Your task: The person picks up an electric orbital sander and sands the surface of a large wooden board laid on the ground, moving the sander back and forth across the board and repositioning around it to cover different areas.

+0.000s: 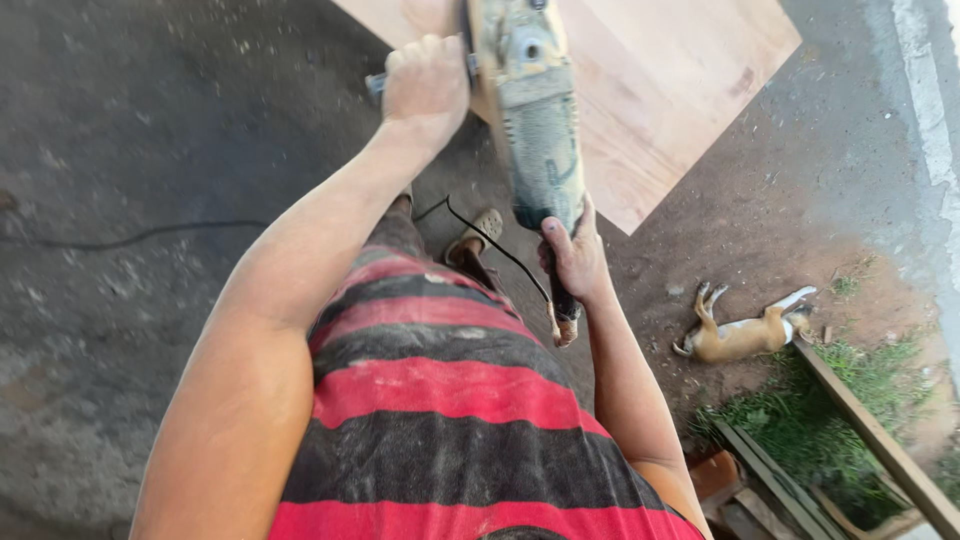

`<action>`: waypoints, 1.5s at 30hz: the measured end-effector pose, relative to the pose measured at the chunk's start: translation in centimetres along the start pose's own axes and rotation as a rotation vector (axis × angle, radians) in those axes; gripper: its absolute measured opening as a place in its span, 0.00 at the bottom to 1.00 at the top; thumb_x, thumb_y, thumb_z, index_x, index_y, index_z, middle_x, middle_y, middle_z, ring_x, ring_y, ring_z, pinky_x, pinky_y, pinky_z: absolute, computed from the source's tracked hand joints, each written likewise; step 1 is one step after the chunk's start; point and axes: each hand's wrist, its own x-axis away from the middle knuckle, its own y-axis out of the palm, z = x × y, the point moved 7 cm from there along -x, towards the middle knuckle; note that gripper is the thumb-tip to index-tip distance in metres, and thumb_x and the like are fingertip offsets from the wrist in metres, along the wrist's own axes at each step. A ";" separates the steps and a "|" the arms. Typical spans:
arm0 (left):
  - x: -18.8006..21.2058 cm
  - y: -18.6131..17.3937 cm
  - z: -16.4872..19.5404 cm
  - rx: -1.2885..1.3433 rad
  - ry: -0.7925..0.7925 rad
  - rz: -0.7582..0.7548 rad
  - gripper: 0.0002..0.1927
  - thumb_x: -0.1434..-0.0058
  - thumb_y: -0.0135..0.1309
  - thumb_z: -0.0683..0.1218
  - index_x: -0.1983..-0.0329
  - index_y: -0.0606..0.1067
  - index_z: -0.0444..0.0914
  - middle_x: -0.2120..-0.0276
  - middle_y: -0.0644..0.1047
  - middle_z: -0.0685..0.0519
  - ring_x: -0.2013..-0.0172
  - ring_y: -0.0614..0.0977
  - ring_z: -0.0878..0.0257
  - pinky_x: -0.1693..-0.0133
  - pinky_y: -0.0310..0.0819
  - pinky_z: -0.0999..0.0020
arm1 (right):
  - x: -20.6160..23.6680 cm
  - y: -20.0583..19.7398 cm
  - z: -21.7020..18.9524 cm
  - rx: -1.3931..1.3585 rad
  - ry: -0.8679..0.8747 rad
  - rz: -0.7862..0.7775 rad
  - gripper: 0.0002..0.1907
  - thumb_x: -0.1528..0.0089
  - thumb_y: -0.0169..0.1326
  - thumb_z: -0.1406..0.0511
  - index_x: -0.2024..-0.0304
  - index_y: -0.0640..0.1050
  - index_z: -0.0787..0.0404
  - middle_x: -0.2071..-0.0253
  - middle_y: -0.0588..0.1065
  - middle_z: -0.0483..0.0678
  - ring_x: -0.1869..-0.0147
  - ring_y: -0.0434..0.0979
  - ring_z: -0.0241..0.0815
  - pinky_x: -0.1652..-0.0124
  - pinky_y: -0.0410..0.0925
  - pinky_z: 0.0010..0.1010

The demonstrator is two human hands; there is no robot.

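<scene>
One dusty power tool, angle-grinder type, top centre of frame, over edge of plywood sheet. Looks heavy, rigid, dust-slick; two-handed hold suits it, side handle plus rear body. Left hand fist clamped on side handle, upper centre. Right hand fingers wrapped round tool's rear end, mid frame. One black cord trails left. One plywood sheet, one dog lying at right, two sandalled feet below tool.
</scene>
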 end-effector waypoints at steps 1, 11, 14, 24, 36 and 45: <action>0.6 1.0 2.2 -0.025 -0.004 -0.062 0.06 0.32 0.46 0.46 0.59 0.72 0.39 0.65 0.75 0.48 0.64 0.79 0.52 0.62 0.71 0.53 | 0.6 -1.3 1.6 -0.012 0.042 0.006 0.44 0.37 0.51 0.50 0.26 0.49 0.62 0.73 0.75 0.54 0.75 0.76 0.41 0.71 0.71 0.34; 4.1 1.8 19.7 -0.026 0.022 -0.062 0.08 0.34 0.47 0.49 0.62 0.71 0.41 0.69 0.74 0.50 0.70 0.78 0.56 0.69 0.69 0.54 | 4.3 -13.6 11.3 0.036 0.029 0.000 0.39 0.34 0.49 0.47 0.30 0.56 0.63 0.71 0.74 0.50 0.74 0.75 0.39 0.70 0.70 0.32; 4.5 2.9 22.5 0.008 0.047 -0.057 0.08 0.32 0.46 0.49 0.62 0.71 0.41 0.70 0.74 0.50 0.70 0.78 0.56 0.70 0.69 0.55 | 5.7 -15.1 14.1 -0.027 0.024 0.036 0.40 0.34 0.50 0.47 0.31 0.55 0.64 0.70 0.73 0.49 0.74 0.75 0.39 0.71 0.70 0.32; 7.2 4.6 29.6 0.113 0.148 -0.145 0.08 0.37 0.45 0.48 0.60 0.72 0.42 0.66 0.76 0.48 0.65 0.78 0.52 0.63 0.69 0.49 | 11.7 -12.4 21.0 -0.327 0.150 0.140 0.35 0.36 0.48 0.44 0.38 0.59 0.61 0.75 0.72 0.51 0.76 0.74 0.42 0.74 0.69 0.34; 0.1 4.6 12.6 -0.022 0.084 -0.092 0.09 0.36 0.44 0.47 0.58 0.72 0.39 0.65 0.76 0.46 0.65 0.79 0.53 0.64 0.71 0.53 | 3.5 -3.8 8.5 -0.260 0.003 0.049 0.38 0.36 0.54 0.45 0.40 0.57 0.67 0.73 0.72 0.52 0.77 0.74 0.41 0.75 0.70 0.33; -4.7 3.4 -2.5 -0.028 0.056 -0.299 0.13 0.30 0.44 0.45 0.51 0.78 0.36 0.60 0.82 0.41 0.61 0.85 0.50 0.61 0.78 0.53 | -3.4 1.2 -1.9 -0.008 -0.012 0.012 0.49 0.38 0.55 0.47 0.29 0.50 0.71 0.69 0.77 0.53 0.74 0.78 0.39 0.72 0.72 0.32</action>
